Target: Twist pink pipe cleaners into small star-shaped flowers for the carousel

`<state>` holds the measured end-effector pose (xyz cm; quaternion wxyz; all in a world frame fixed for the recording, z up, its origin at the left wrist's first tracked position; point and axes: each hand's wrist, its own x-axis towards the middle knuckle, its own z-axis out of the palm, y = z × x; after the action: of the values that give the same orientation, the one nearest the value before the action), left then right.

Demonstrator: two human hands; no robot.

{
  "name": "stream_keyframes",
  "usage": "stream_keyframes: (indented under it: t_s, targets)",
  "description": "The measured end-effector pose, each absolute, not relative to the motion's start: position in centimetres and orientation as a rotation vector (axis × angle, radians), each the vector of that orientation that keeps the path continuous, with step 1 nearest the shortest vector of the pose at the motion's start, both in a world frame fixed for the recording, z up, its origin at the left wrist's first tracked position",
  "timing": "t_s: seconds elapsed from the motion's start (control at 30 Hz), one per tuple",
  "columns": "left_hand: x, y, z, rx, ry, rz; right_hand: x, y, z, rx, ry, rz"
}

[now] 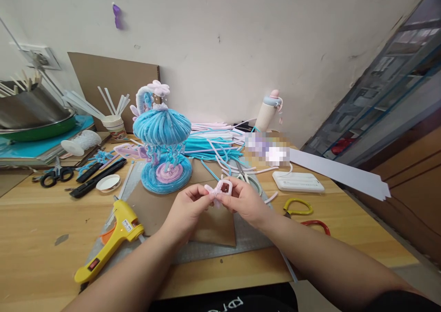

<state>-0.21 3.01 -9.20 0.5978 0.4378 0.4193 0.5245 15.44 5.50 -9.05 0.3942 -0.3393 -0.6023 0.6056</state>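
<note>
Between my two hands is a pale pink pipe cleaner bent into several small loops [225, 186], held above a piece of brown cardboard [215, 227]. My left hand [190, 206] pinches its left side between thumb and forefinger. On the other side, my right hand [244, 199] grips the base of a larger, squarish loop with thumb and fingers. The fingertips nearly meet at the middle and hide part of the twist. Just behind my hands stands a blue fuzzy jellyfish-shaped lamp [161, 126] on a round blue and pink base [148, 183].
A yellow glue gun [124, 224] lies left of my forearm. Blue pipe cleaners [213, 149] are heaped behind. Yellow-and-red-handled scissors [299, 206] and a white power bank [298, 182] lie right. Black scissors [57, 172], a utility knife [98, 178] and a thread spool [81, 142] lie left.
</note>
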Motion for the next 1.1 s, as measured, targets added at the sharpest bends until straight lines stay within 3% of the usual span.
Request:
stream_keyframes:
  t_s: [0.17,0.3,0.43,0.7,0.93,1.1]
  targets:
    - [-0.2,2.6,-8.8,0.967,0.810,1.231,16.2,5.8,-8.8,-0.701,-1.750,1.157]
    - [-0.2,2.3,-8.4,0.791,0.686,1.050,17.1,5.7,-8.9,-0.545,-1.943,0.693]
    - [-0.4,2.3,-8.2,0.753,0.663,0.862,17.6,5.7,-9.3,-0.405,-2.128,0.461]
    - [-1.2,2.8,-8.0,0.800,0.699,0.828,17.6,6.2,-9.5,-0.385,-2.204,0.475]
    - [-1.3,3.4,-8.7,0.699,0.808,0.994,17.3,5.9,-9.1,-0.875,-1.740,0.680]
    - [-1.4,3.7,-9.0,0.620,0.837,1.085,17.1,5.5,-9.0,-0.950,-1.713,0.823]
